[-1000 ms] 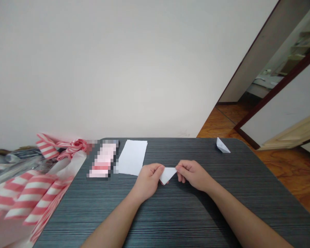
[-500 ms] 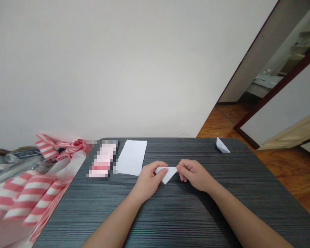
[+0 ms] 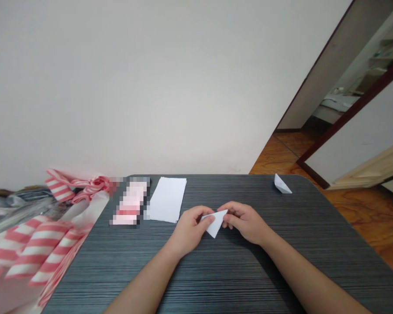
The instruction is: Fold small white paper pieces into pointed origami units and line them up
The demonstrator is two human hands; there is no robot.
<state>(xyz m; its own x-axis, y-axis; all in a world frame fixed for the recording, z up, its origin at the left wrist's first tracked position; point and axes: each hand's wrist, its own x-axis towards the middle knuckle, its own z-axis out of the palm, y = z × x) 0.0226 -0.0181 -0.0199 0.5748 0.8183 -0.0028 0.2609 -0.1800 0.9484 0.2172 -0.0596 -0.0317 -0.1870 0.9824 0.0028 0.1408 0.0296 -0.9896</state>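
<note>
Our left hand [image 3: 188, 229] is clamped on a small folded white paper [image 3: 218, 222], thumb lying over its face and fingers tucked behind. Our right hand [image 3: 244, 220] is at the paper's right corner, with a finger behind the upper edge and the thumb close beside the corner; whether it pinches the paper or merely touches it, we cannot tell. Between our two hands, which are near each other without clasping, the paper sits in front of us over the middle of the tabletop [image 3: 190, 279], one point directed down toward us. We cannot make out whether that point touches the surface.

We judge the piece very light, so it should need next to no grip strength. Folded into layers, it is probably fairly stiff along the creases yet easy to bend or crush across the flat face, and its thin corners likely crumple first. Dry paper should slip little under the fingertips. We would take hold near the folded edges, thumb on one face and fingers on the other, with light pressure.

Toward the far left lies a stack of white paper [image 3: 168, 198], beside a pixelated object [image 3: 130, 203]. At the far right rests another folded paper shape [image 3: 282, 184], well apart from our hands.
</note>
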